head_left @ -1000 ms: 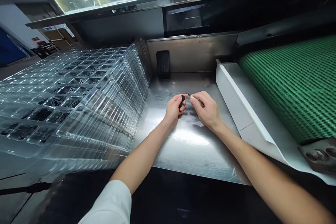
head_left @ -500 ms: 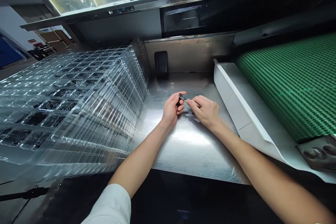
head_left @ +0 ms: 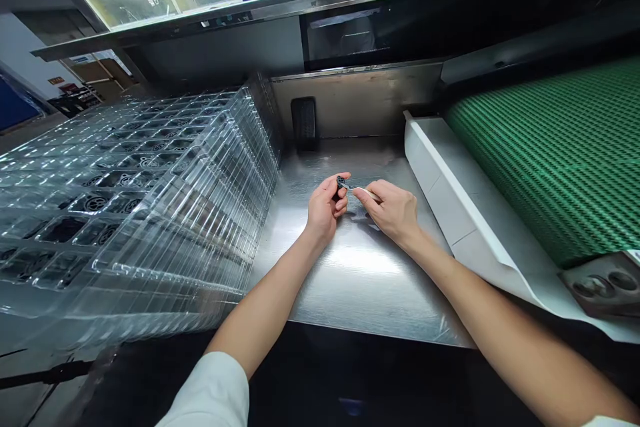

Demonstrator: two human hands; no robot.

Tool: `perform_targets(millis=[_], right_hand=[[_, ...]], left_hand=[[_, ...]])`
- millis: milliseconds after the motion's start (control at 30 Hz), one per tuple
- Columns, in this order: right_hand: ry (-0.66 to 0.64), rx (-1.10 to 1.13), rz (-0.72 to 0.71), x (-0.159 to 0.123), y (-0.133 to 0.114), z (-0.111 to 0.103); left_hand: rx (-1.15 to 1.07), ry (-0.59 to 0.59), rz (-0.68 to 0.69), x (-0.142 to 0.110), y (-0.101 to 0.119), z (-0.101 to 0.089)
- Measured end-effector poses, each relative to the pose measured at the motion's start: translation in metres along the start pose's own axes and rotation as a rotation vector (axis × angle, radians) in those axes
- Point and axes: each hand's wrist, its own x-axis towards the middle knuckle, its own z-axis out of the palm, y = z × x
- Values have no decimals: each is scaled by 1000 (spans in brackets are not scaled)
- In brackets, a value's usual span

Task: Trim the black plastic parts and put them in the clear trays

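left hand (head_left: 323, 208) pinches small round black part (head_left: 341, 181), above silver brushed-metal desk (head_left: 357, 300) | right hand (head_left: 394, 209) grips slim pale-handled tool (head_left: 371, 194), tip at part's face, contact unclear | part likely light, stiff, maybe slick; best held by its outer rim

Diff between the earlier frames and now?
The left hand has turned the small black part, so its round face shows. The right hand has brought the light-handled tool leftward, its tip now at that face. Nothing picked up or let go. Unchanged: both grips, the clear tray stack, the white trough. The camera shifted slightly.
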Motion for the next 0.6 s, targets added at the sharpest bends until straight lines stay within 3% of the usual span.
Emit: perform_targets(millis=[600], right_hand=[[17,-2,-19,0,2,1]], left_hand=[[-10,-16,-17,-1,1,0]])
